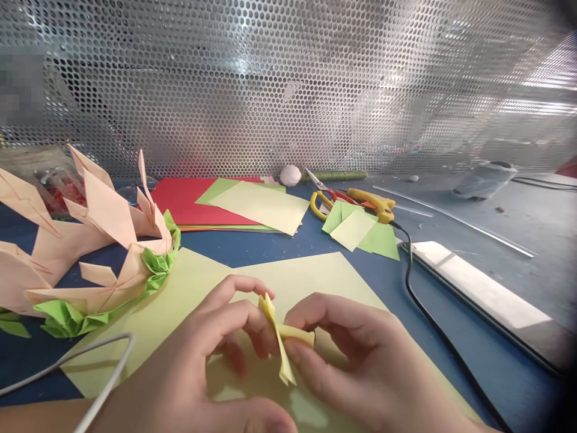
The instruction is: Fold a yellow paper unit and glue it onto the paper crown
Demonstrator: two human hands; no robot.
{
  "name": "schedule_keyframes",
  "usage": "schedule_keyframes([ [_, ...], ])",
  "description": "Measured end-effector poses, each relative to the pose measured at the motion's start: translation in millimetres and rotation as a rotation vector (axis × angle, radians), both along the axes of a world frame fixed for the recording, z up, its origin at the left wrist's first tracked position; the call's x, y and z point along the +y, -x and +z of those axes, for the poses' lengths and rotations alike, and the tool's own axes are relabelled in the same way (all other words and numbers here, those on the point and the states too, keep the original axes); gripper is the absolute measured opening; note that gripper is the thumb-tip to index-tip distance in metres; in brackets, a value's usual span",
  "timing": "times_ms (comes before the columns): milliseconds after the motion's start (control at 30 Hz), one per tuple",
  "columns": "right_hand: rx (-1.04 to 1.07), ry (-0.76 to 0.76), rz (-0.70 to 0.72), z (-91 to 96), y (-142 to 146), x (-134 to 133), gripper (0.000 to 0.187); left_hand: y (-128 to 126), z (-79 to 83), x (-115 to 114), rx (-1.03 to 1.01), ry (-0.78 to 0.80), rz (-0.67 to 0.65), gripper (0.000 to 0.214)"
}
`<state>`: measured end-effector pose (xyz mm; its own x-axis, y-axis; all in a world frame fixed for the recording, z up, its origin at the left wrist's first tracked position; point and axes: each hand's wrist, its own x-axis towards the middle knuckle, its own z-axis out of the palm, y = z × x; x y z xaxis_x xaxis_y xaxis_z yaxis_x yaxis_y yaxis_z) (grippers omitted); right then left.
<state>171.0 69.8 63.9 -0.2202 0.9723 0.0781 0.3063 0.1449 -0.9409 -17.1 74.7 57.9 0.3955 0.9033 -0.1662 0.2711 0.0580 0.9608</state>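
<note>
My right hand (347, 355) pinches the short rolled stem of a small folded yellow paper piece (277, 343) between thumb and fingers. The piece flares into a thin, petal-like part on its left side. Against that flared part rest the bent fingers of my left hand (216, 355); its thumb lies well apart, low in view. Both hands are above pale yellow paper sheets (324, 273) on the blue table. To the left stands a ring of folded peach paper (108, 210) edged with crumpled green paper (157, 267).
Behind lie red sheets (180, 198), a cream sheet (265, 201), scissors (321, 195), a yellow glue gun (372, 201) and green paper squares (381, 237). A black cable (410, 288) runs beside a flat device (478, 282). A white cable (112, 373) crosses my left arm. Perforated metal (270, 78) stands behind.
</note>
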Motion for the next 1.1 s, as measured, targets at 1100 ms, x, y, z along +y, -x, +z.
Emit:
schedule_keyframes([
  [1100,-0.015,-0.303,0.023,-7.0,-6,-2,0.018,2,-3.5,-2,0.125,-0.516,0.04,0.017],
])
